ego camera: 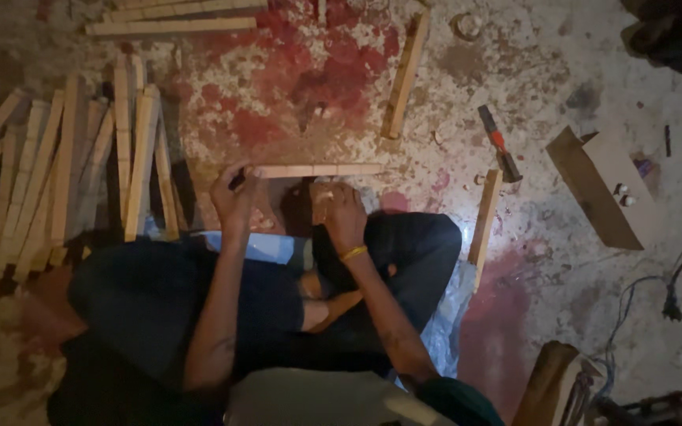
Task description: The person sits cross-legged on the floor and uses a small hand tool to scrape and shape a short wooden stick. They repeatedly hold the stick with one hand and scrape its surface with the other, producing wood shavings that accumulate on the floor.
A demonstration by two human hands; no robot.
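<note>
I sit cross-legged on the floor. A pale wooden strip [321,170] lies crosswise in front of my knees. My left hand [234,197] presses its left end and pinches a small dark tool, perhaps a pencil. My right hand [343,214], with a yellow bangle on the wrist, is closed over a small wooden block [321,199] just below the strip's middle.
Several wooden strips [73,173] lie piled on the left, more at the top [171,26]. Single strips lie at top centre [404,75] and right of my knee [485,217]. A hammer [499,144], an open cardboard box [605,189] and cables [672,284] sit right.
</note>
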